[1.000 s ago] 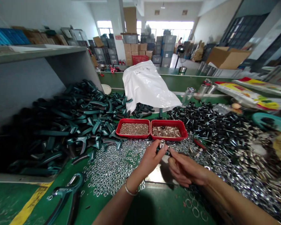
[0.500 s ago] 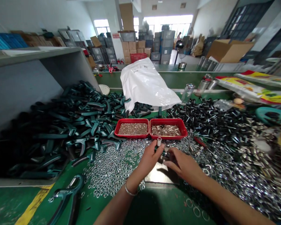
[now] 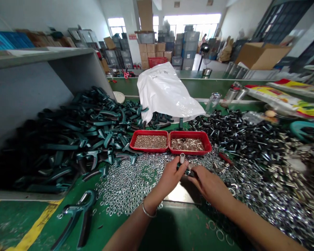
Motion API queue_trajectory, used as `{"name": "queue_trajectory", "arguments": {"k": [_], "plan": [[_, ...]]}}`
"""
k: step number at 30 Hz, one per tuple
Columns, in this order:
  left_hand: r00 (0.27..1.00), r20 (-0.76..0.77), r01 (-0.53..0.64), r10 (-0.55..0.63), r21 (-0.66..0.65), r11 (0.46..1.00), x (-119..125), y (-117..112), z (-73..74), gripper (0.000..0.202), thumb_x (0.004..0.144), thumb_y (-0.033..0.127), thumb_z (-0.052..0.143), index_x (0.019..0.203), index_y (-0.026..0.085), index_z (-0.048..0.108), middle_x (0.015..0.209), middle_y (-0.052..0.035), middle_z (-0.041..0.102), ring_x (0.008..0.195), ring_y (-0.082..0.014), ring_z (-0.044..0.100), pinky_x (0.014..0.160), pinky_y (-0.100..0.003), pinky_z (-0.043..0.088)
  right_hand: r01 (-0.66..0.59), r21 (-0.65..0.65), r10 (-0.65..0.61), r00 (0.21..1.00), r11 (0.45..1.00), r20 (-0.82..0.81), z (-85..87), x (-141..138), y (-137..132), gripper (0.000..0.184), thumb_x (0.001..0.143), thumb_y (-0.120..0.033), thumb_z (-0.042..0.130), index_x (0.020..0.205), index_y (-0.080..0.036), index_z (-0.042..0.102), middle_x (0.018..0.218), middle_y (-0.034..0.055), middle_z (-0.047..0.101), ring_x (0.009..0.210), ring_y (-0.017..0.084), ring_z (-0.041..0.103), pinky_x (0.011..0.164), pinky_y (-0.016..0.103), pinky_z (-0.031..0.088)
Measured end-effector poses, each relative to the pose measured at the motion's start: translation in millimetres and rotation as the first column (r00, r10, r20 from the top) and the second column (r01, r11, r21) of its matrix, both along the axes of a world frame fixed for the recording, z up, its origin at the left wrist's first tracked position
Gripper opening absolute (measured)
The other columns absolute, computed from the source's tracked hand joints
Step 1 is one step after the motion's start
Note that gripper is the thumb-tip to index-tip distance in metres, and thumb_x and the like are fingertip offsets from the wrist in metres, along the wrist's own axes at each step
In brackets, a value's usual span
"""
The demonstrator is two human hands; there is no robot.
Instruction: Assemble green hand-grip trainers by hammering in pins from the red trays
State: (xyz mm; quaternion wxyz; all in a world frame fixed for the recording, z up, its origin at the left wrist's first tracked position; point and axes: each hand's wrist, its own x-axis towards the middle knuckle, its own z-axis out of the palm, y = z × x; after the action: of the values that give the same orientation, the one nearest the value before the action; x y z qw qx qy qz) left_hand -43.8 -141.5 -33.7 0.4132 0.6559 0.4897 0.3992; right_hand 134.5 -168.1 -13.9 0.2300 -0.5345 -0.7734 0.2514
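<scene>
My left hand (image 3: 172, 176) is closed around a dark green handle piece, and a silver coil spring (image 3: 182, 159) stands up above the thumb. My right hand (image 3: 205, 181) pinches the dark end (image 3: 190, 172) of the same piece from the right; its fingertips are partly hidden. Both hands are above a bare metal plate (image 3: 181, 195) on the green bench. At the lower left lies an assembled hand grip exerciser (image 3: 85, 209) with a spring between its arms.
Two red trays (image 3: 170, 150) of small metal pins stand beyond my hands. Green handles (image 3: 99, 129) are heaped at left, black knobs with screws (image 3: 230, 130) at right. Loose nuts (image 3: 128, 188) and metal rings (image 3: 219, 234) cover the bench. A white sack (image 3: 167, 92) lies behind, near a screwdriver (image 3: 226, 158).
The right thumb has moved up and closed against the dark end of the piece. My left hand keeps its hold. The whole view has shifted slightly.
</scene>
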Motion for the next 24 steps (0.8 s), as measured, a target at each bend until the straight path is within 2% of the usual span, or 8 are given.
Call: {"name": "queue_trajectory", "arguments": {"k": [3,7,12,14,17,18,21,24], "plan": [[0.999,-0.038,-0.018,0.02,0.053,0.998,2,-4,4.4,0.03,0.098,0.046,0.043,0.083,0.02,0.048,0.075,0.0025,0.053,0.07,-0.0138,0.049,0.067,-0.026,0.035,-0.084,-0.274,0.001,0.957,0.958,-0.291,-2.3,-3,-1,0.042,0.096,-0.059,0.037,0.09,-0.022,0.054,0.073,0.0018,0.057,0.06,0.016,0.054,0.057,0.029,0.046],[0.998,-0.064,0.008,-0.002,0.098,0.995,1,-6,5.8,0.028,0.098,0.045,0.043,0.085,0.02,0.048,0.077,0.0016,0.054,0.072,-0.0144,0.049,0.07,-0.027,0.035,-0.367,-0.663,-0.1,0.826,0.652,-0.555,-6.7,-3,3,0.064,0.096,-0.068,0.011,0.081,-0.021,0.051,0.05,-0.0065,0.04,0.034,0.01,0.03,0.037,0.025,0.034],[0.998,-0.047,-0.045,0.046,0.019,0.999,-1,0,-0.2,0.029,0.098,0.045,0.043,0.085,0.02,0.05,0.075,0.0018,0.054,0.07,-0.015,0.05,0.069,-0.028,0.038,-0.015,-0.23,-0.054,0.955,0.973,-0.291,-5.2,-6,5,0.048,0.085,-0.067,0.056,0.098,-0.02,0.059,0.088,0.0067,0.063,0.073,0.018,0.059,0.063,0.029,0.048],[1.0,-0.002,-0.015,0.015,0.075,0.997,-1,-1,1.7,0.025,0.099,0.041,0.043,0.091,0.019,0.054,0.084,-0.0008,0.058,0.079,-0.0161,0.054,0.077,-0.029,0.041,-0.061,-0.279,-0.038,0.941,0.958,-0.336,-4.5,-7,3,0.05,0.09,-0.067,0.044,0.089,-0.02,0.058,0.078,0.0044,0.06,0.064,0.016,0.056,0.059,0.028,0.047],[0.995,0.055,0.07,-0.084,0.216,0.974,1,-5,5.8,0.021,0.099,0.035,0.044,0.107,0.019,0.055,0.11,-0.0065,0.057,0.105,-0.0181,0.054,0.096,-0.031,0.04,-0.29,-0.567,-0.009,0.885,0.771,-0.465,-3.0,-6,0,0.066,0.097,-0.065,0.01,0.081,-0.019,0.055,0.057,-0.0011,0.05,0.042,0.013,0.042,0.043,0.026,0.039],[0.994,0.056,0.079,-0.095,0.229,0.97,2,-7,5.9,0.021,0.099,0.034,0.044,0.109,0.019,0.055,0.113,-0.0073,0.056,0.109,-0.0184,0.052,0.098,-0.032,0.039,-0.292,-0.568,0.006,0.892,0.769,-0.451,-2.4,-4,0,0.065,0.097,-0.066,0.013,0.083,-0.019,0.055,0.059,-0.0003,0.052,0.043,0.013,0.044,0.044,0.026,0.039],[1.0,0.022,-0.012,0.009,0.143,0.99,7,-11,2.2,0.022,0.101,0.035,0.039,0.105,0.019,0.054,0.105,-0.0071,0.056,0.102,-0.0186,0.054,0.095,-0.034,0.042,-0.09,-0.27,0.01,0.959,0.959,-0.282,-1.6,0,0,0.045,0.09,-0.063,0.048,0.091,-0.019,0.056,0.084,0.0055,0.06,0.072,0.018,0.056,0.064,0.03,0.047],[0.995,-0.042,-0.088,0.094,0.134,0.987,11,-15,-1.4,0.023,0.101,0.035,0.037,0.103,0.018,0.052,0.102,-0.0077,0.055,0.099,-0.0193,0.053,0.094,-0.036,0.042,-0.122,-0.299,0.003,0.929,0.947,-0.371,-4.1,1,-2,0.037,0.093,-0.058,0.046,0.088,-0.022,0.052,0.078,0.0015,0.054,0.068,0.016,0.052,0.065,0.03,0.047]]}}
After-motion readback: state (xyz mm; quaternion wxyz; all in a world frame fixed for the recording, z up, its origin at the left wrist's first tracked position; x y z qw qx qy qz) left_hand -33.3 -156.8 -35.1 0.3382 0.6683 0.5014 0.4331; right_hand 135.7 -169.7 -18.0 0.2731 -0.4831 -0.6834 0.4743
